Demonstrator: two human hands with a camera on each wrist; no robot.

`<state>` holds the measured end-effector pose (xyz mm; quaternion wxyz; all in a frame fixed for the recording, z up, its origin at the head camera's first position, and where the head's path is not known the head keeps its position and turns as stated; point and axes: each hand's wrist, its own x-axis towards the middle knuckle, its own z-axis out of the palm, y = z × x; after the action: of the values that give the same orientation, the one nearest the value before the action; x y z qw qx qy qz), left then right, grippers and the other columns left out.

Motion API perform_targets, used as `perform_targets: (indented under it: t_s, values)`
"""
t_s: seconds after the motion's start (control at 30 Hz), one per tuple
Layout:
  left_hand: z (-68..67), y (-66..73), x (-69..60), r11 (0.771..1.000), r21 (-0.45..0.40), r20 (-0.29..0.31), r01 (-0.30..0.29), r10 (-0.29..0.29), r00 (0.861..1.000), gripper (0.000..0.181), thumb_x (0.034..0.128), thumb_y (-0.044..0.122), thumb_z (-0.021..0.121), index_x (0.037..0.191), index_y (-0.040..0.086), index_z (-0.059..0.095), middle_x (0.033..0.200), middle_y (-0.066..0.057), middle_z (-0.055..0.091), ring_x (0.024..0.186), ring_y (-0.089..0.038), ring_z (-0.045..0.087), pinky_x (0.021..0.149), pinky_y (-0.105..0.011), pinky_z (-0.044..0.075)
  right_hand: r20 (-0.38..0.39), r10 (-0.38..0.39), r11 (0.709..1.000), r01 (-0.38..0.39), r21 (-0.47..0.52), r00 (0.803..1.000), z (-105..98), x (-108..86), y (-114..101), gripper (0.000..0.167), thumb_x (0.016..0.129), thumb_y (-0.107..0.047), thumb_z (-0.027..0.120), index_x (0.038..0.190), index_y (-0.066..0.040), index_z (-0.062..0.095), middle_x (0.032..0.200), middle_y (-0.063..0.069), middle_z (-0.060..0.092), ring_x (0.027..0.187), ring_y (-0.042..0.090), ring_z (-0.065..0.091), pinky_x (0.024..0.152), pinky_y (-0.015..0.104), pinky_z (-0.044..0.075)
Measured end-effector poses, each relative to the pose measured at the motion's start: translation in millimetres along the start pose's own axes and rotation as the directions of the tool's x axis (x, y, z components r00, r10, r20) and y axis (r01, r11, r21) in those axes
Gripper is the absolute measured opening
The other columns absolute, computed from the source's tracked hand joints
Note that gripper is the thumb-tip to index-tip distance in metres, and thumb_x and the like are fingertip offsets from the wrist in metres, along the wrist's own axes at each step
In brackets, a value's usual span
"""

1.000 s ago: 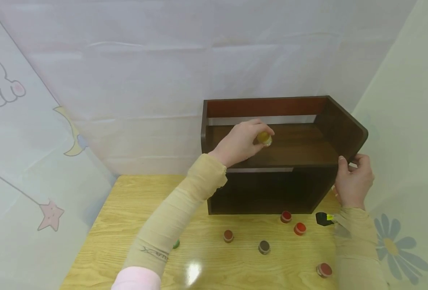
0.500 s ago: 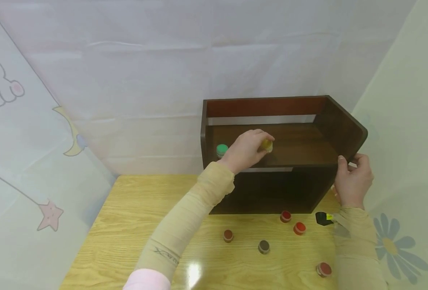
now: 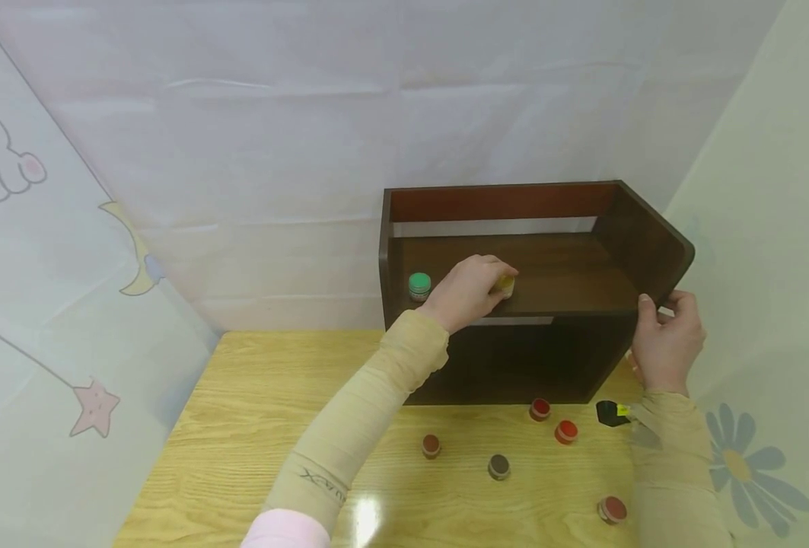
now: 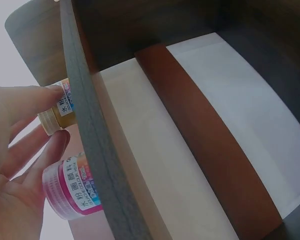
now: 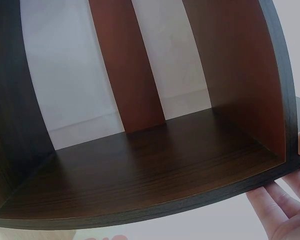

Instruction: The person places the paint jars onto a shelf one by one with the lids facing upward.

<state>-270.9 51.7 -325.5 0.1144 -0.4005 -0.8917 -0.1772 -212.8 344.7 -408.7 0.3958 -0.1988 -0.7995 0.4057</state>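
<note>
My left hand [image 3: 466, 289] pinches a yellow-capped paint jar [image 3: 506, 285] at the front of the upper board of a dark brown wooden shelf [image 3: 575, 274]. In the left wrist view the thumb and fingers hold this jar [image 4: 60, 112] by its sides. A magenta paint jar [image 4: 75, 187] stands close beside it; the hand hides it in the head view. Further left on the same board is a green-capped jar [image 3: 419, 286]. My right hand [image 3: 670, 342] grips the front edge of the shelf's right side, thumb in front.
Several jars with red, brown and dark caps lie about the wooden table [image 3: 260, 396] before the shelf, among them a bright red one [image 3: 566, 432] and a dark one [image 3: 498, 466]. A black object [image 3: 612, 413] with a yellow tag lies near the right forearm. Cloth walls [image 3: 274, 152] surround the table.
My left hand has come down and slightly forward with the yellow-capped jar, onto or just over the board. The green-capped jar has come into sight behind the wrist. My right hand stays put.
</note>
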Motion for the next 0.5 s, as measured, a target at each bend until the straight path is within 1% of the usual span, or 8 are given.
perform_targets:
  t_s: [0.13,0.27,0.37,0.5]
  values:
    - [1.1,-1.7,-0.1,1.0,-0.003,0.002,0.007,-0.007,1.0,0.036,0.0972,0.02,0.072,0.131,0.009,0.069,0.129,-0.002,0.066,0.119,-0.016,0.059,0.103,-0.019,0.042,0.0,-0.001,1.0,0.001,-0.007,1.0,-0.5,-0.3,-0.9,0.037,0.101,-0.027,0.061,0.121,0.003,0.059,0.115,0.011,0.066,0.072,-0.022,0.044,0.067,0.008,0.04]
    - [2.9,-2.5,0.2,1.0,0.008,-0.001,0.004,-0.004,1.0,0.035,0.0975,0.019,0.072,0.13,0.008,0.069,0.132,-0.004,0.062,0.118,-0.016,0.059,0.1,-0.017,0.044,-0.003,-0.01,1.0,0.01,-0.013,1.0,-1.0,-0.7,-1.1,0.037,0.101,-0.027,0.061,0.121,0.003,0.06,0.113,0.009,0.066,0.072,-0.022,0.044,0.068,0.008,0.041]
    - [3.6,-1.9,0.4,1.0,0.019,0.005,0.005,-0.005,1.0,0.034,0.0978,0.019,0.071,0.13,0.008,0.069,0.129,-0.004,0.061,0.115,-0.015,0.06,0.098,-0.017,0.044,-0.002,-0.012,1.0,0.012,-0.02,1.0,-1.5,-1.0,-1.3,0.036,0.101,-0.027,0.061,0.122,0.003,0.06,0.112,0.008,0.065,0.073,-0.021,0.044,0.069,0.008,0.042]
    - [3.2,0.1,0.8,0.999,0.037,0.017,0.013,-0.014,1.0,0.034,0.098,0.02,0.071,0.13,0.009,0.069,0.123,-0.002,0.063,0.11,-0.015,0.06,0.096,-0.017,0.045,0.001,-0.009,1.0,0.009,-0.017,1.0,-2.9,-1.2,-2.3,0.037,0.101,-0.027,0.061,0.122,0.003,0.06,0.115,0.011,0.066,0.073,-0.021,0.044,0.069,0.009,0.042]
